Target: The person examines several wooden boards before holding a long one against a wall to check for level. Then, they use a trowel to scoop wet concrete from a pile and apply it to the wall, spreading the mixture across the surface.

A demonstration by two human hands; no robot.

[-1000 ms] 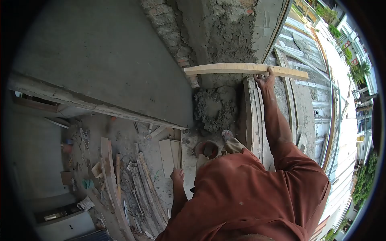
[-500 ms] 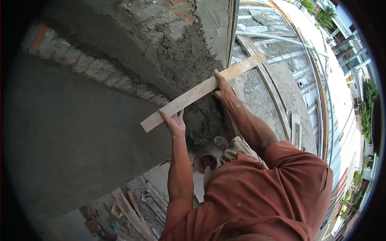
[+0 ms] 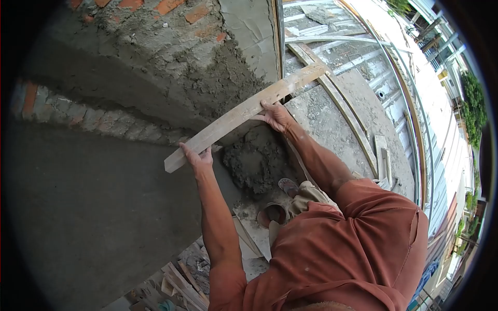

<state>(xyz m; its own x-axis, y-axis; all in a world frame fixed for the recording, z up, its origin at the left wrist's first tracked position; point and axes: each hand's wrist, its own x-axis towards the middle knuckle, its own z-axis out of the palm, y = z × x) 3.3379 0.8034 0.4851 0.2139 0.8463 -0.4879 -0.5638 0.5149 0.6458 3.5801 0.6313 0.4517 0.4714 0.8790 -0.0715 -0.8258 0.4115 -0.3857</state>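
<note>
A long, straight wooden board (image 3: 223, 122) slants across the middle of the head view, its near end low on the left and its far end high on the right. My left hand (image 3: 197, 157) grips it near the low end, with the thumb over the face. Nearer the middle, my right hand (image 3: 276, 117) holds its lower edge, thumb on top and fingers partly hidden. Behind the board is a wall patch of rough wet mortar (image 3: 218, 78). A heap of wet mortar (image 3: 254, 160) lies below the board, between my arms.
A bucket (image 3: 272, 213) stands by my sandalled foot (image 3: 288, 186). Smooth grey plaster (image 3: 104, 207) covers the surface at left, beside a strip of exposed brick (image 3: 98, 122). Scrap wood (image 3: 181, 285) lies at the bottom. To the right are long timber strips (image 3: 347, 116) and metal roofing (image 3: 316, 46).
Both hands have shifted left and slightly down in view with the board, still gripping it. The view has shifted too, and more of the mortar heap shows below the board.
</note>
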